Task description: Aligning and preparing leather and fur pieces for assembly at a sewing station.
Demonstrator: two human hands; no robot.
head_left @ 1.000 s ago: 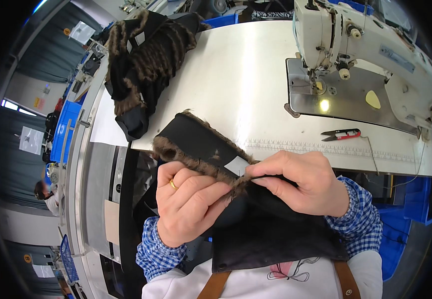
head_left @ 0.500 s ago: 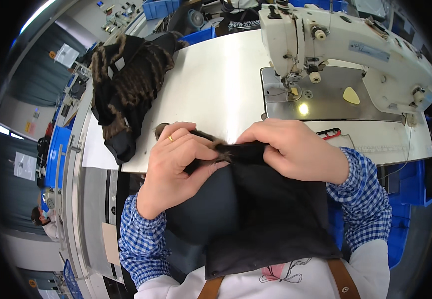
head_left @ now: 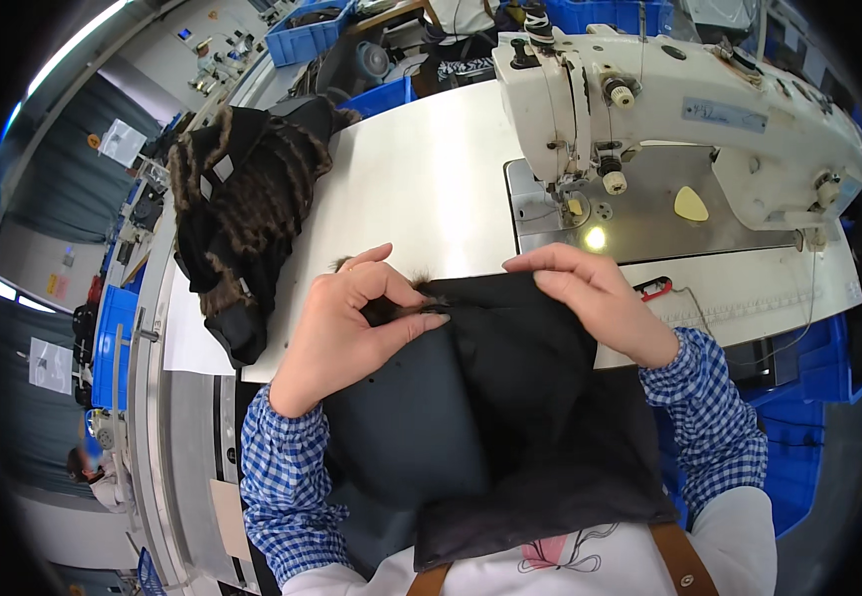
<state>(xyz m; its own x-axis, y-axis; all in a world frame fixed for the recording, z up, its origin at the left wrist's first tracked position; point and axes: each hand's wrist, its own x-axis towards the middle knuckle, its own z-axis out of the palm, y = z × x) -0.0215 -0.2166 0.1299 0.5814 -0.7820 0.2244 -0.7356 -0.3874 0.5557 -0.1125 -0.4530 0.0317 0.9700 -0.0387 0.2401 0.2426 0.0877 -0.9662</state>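
A black cloth piece (head_left: 520, 328) with brown fur along its upper edge hangs over the table's front edge toward my lap. My left hand (head_left: 346, 323) pinches its upper edge between thumb and forefinger, where a tuft of fur (head_left: 421, 288) shows. At the same edge, farther right, my right hand (head_left: 600, 303) has the cloth between thumb and fingers, the forefinger reaching out along the top. A smooth dark blue-grey panel (head_left: 406, 417) hangs below my left hand. The cloth's underside is hidden.
A white sewing machine (head_left: 669, 109) stands at the right behind its metal plate (head_left: 649, 219). A red-handled tool (head_left: 655, 288) lies beside my right hand. Fur-trimmed black garments (head_left: 252, 199) are heaped at the left on the white table (head_left: 421, 179). Blue bins (head_left: 798, 447) stand below right.
The right hand has shifted slightly right and its fingers have straightened along the edge. More flat black cloth shows between the hands. The left thumb and forefinger still pinch the edge.
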